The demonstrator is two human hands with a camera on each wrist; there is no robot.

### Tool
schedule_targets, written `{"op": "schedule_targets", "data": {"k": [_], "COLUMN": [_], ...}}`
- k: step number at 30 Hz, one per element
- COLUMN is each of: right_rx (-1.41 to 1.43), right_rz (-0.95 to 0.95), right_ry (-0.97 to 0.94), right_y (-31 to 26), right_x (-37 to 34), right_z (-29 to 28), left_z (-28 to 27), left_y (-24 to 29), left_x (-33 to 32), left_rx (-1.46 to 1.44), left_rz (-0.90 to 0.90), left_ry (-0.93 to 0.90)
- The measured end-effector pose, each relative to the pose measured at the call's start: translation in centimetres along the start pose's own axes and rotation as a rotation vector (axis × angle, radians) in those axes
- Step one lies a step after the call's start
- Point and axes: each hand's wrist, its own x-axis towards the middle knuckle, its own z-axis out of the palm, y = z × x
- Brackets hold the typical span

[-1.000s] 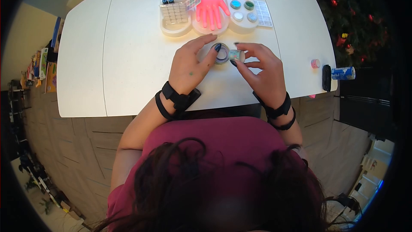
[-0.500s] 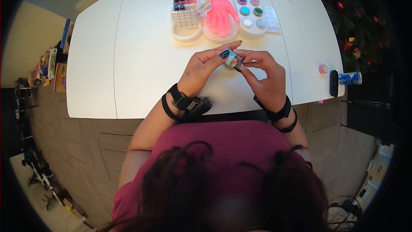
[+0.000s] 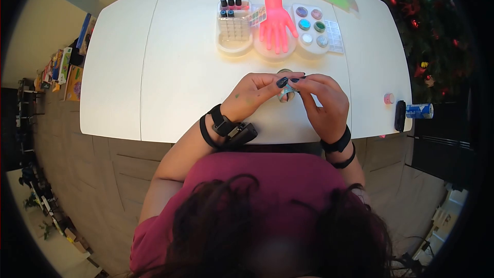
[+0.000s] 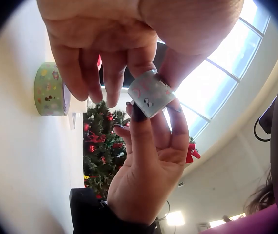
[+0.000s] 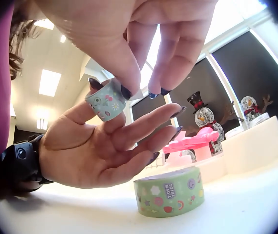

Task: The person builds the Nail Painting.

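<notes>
Both hands hold a small light-blue roll of printed tape above the table. My left hand grips it between thumb and index finger, the other fingers extended in the right wrist view. Thumb and fingertips of my right hand pinch at the roll's edge, beside the left thumb. In the left wrist view the blue roll shows pink and dark prints. A wider green roll of tape, printed "Total Magic", stands on the table just beyond and below the hands.
A pink model hand stands beyond, between a clear holder with nail polish bottles and a white stand with several small pots. At the right edge are a small pink roll, a black case and a blue can.
The right hand has brought the small blue roll left to the left hand, which has left the green roll and taken hold of it. The fingertips of both hands now meet at the blue roll.
</notes>
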Motion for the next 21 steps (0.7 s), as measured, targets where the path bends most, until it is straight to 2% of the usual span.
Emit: {"op": "schedule_targets", "data": {"k": [3, 6, 8, 9, 12, 19, 21], "right_rx": [-0.020, 0.027, 0.063, 0.057, 0.178, 0.217, 0.224], "right_rz": [-0.052, 0.049, 0.202, 0.205, 0.258, 0.272, 0.310], "right_ry": [0.033, 0.061, 0.044, 0.048, -0.068, -0.200, -0.319], "right_y": [0.0, -0.1, -0.3, -0.4, -0.6, -0.9, -0.8], "right_x": [0.1, -0.2, -0.3, -0.3, -0.5, -0.8, -1.1], "right_z": [0.1, 0.5, 0.6, 0.7, 1.1, 1.1, 1.0], "left_z": [-0.3, 0.1, -0.1, -0.2, -0.4, -0.4, -0.8], "left_y": [0.0, 0.0, -0.4, -0.5, -0.1, 0.0, -0.2], "left_x": [0.1, 0.3, 0.2, 0.2, 0.2, 0.3, 0.4], "left_rx": [-0.010, -0.067, -0.108, -0.148, -0.200, -0.267, -0.276], "left_rz": [0.000, 0.016, 0.012, 0.009, 0.013, 0.060, 0.094], "left_ry": [-0.070, -0.051, -0.047, -0.037, -0.012, 0.098, 0.104]}}
